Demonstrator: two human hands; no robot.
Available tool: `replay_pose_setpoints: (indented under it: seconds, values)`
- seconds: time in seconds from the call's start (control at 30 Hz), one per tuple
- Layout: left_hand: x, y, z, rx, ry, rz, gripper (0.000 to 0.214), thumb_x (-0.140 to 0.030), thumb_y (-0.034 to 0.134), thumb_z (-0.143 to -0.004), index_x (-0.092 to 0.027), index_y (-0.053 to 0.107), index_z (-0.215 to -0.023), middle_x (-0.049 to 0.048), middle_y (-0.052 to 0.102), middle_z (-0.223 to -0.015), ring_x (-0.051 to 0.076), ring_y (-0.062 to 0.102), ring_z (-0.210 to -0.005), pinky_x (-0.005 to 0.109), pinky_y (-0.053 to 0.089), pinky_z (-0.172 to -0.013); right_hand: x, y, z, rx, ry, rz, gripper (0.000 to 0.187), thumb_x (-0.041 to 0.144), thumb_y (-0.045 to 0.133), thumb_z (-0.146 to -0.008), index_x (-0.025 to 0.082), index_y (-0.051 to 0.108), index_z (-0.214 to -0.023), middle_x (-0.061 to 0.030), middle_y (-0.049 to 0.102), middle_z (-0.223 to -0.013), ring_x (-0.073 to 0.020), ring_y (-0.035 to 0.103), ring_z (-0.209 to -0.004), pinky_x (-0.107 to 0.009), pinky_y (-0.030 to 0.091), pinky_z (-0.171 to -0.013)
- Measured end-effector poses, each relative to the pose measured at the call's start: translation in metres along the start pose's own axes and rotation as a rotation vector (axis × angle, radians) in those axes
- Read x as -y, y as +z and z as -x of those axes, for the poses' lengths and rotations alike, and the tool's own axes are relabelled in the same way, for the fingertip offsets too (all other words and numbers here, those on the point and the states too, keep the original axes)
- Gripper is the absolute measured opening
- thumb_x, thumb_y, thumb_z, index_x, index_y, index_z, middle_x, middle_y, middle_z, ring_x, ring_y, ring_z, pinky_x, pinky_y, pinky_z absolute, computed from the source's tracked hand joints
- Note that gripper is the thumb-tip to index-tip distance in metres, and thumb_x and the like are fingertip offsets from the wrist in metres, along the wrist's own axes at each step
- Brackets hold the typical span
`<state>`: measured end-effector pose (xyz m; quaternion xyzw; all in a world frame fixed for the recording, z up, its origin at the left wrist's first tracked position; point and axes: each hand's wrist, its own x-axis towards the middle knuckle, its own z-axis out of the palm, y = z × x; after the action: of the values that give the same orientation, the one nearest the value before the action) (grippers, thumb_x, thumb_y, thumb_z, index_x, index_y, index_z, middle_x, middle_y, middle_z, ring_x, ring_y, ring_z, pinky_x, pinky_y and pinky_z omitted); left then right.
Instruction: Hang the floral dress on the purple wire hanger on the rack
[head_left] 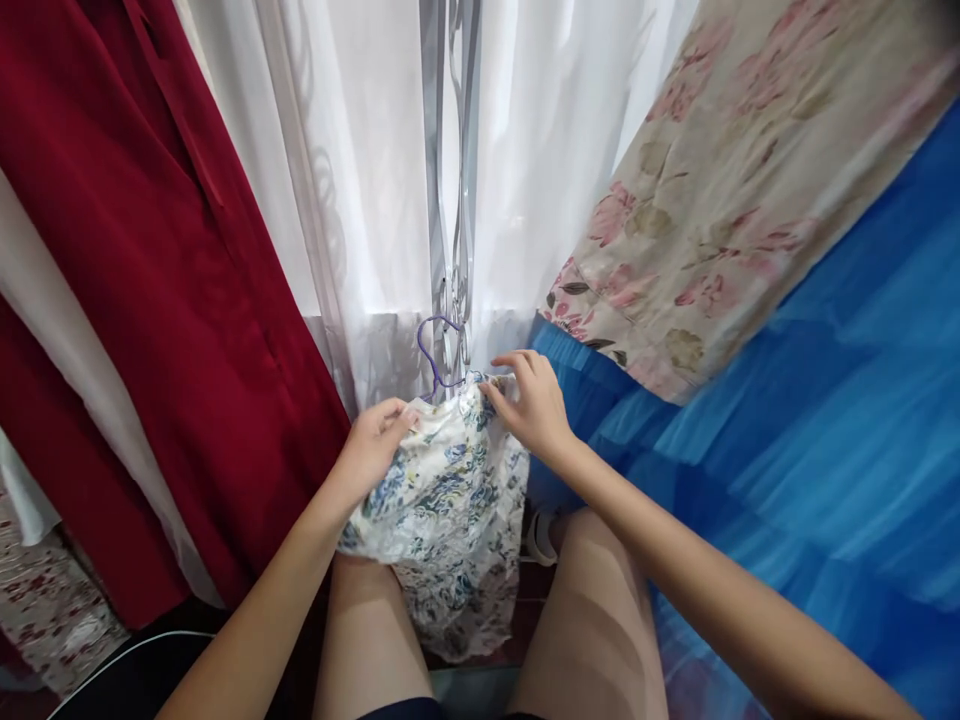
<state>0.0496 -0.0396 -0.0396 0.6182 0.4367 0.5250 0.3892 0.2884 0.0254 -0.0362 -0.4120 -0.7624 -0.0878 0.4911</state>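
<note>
A white garment with a blue flower print (450,500) hangs between my knees, its lower part reaching down past them. Its cut, blouse or dress, is not plain. The purple hanger (426,345) stands up out of the neckline, with only its hook and neck showing. My left hand (377,440) pinches the cloth at the left shoulder, thumb against fingers. At the other shoulder, my right hand (531,400) has the cloth between its thumb and fingers, the index finger stretched out above it.
White sheer curtains (375,150) hang ahead, with grey ribbons (450,150) down the middle. Dark red cloth (187,300) hangs at the left. To the right are a cream floral cloth (675,240) and blue tulle (810,420). A black rounded object (150,670) is at lower left.
</note>
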Motion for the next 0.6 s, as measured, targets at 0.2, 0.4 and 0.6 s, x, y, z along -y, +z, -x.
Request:
replay_pose_setpoints:
  seconds: [0.2,0.4,0.6]
  values:
    - [-0.046,0.050,0.051,0.290,-0.076,0.449,0.027,-0.037,0.059,-0.093,-0.019,0.063,-0.112,0.0059,0.068,-0.096,0.017,0.064,-0.082,0.028,0.049,-0.078,0.065,-0.038,0.066,0.309,0.238,-0.631,0.036,0.050,0.048,-0.098,0.023,0.056,-0.119,-0.0093,0.063,-0.111,-0.0252,0.060,-0.098,-0.038,0.048,-0.086]
    - [-0.057,0.083,0.067,0.216,0.579,-0.290,0.031,-0.014,0.052,-0.092,-0.023,0.065,-0.120,0.0079,0.061,-0.110,0.022,0.057,-0.105,0.037,0.046,-0.097,0.095,-0.087,0.086,0.466,0.679,-1.228,0.029,0.041,0.069,-0.087,0.021,0.063,-0.107,-0.0052,0.069,-0.097,-0.0248,0.065,-0.094,-0.036,0.052,-0.083]
    - [-0.038,0.051,0.048,-0.115,0.579,-0.444,0.049,-0.028,0.057,-0.093,-0.027,0.046,-0.141,0.0086,0.045,-0.144,0.025,0.039,-0.138,0.044,0.030,-0.117,0.082,-0.130,0.072,0.764,0.779,-1.234,0.016,0.022,0.076,-0.076,0.018,0.072,-0.091,-0.0025,0.069,-0.082,-0.0203,0.064,-0.075,-0.032,0.051,-0.073]
